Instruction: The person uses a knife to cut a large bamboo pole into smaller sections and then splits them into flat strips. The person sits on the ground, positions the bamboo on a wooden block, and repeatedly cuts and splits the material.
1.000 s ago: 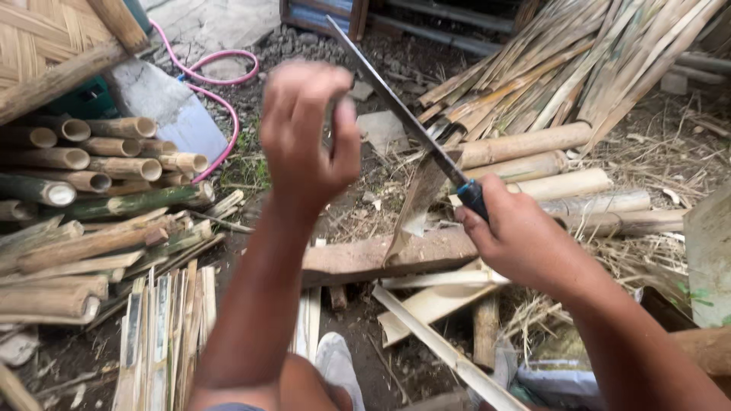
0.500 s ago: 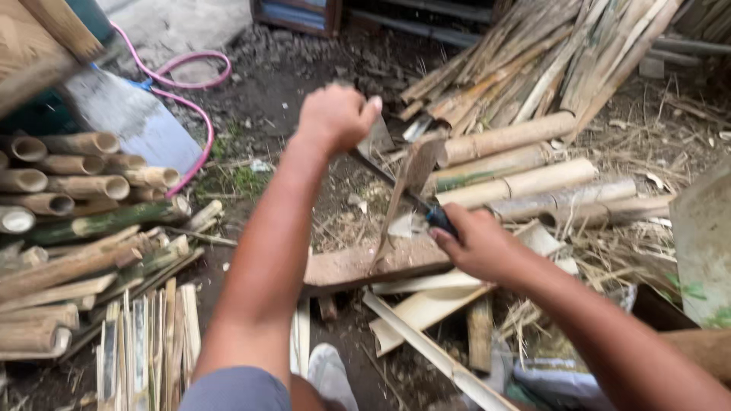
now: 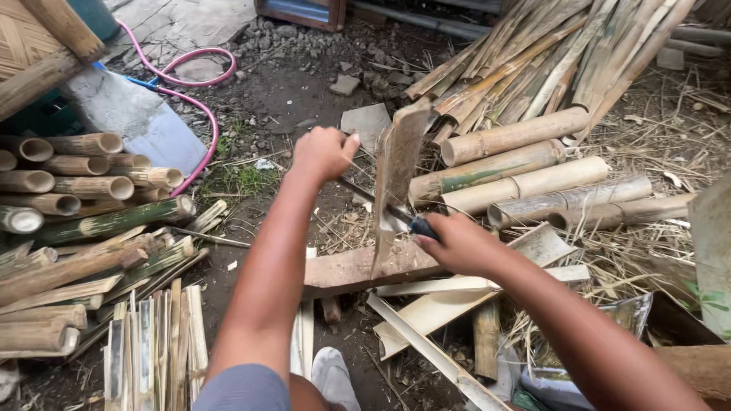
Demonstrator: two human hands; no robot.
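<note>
An upright bamboo slat (image 3: 396,183) stands on end on a flat wooden block (image 3: 358,268) lying on the dirt, and everything else sits around that block. A long knife blade (image 3: 369,199) is sunk sideways into the slat about halfway up, with its dark handle sticking out to the right. The right hand (image 3: 454,242) is wrapped tight around that handle, fingers curled closed, just right of the slat. The left hand (image 3: 326,152) is balled into a fist at the far end of the blade, left of the slat and above the block; whether it presses on the blade's back or grips it, I cannot tell. Just in front of the block lie pale split strips (image 3: 434,304) crossing one another. Beyond the block, to the right, thick round bamboo poles (image 3: 525,179) lie stacked, with a fan of thinner slats (image 3: 533,53) leaning behind them. To the left of the block more cut poles (image 3: 76,175) are piled with their hollow ends showing, and flat strips (image 3: 152,342) lie bundled nearer. A pink hose (image 3: 194,76) loops across the ground well behind the block, on the left.
</note>
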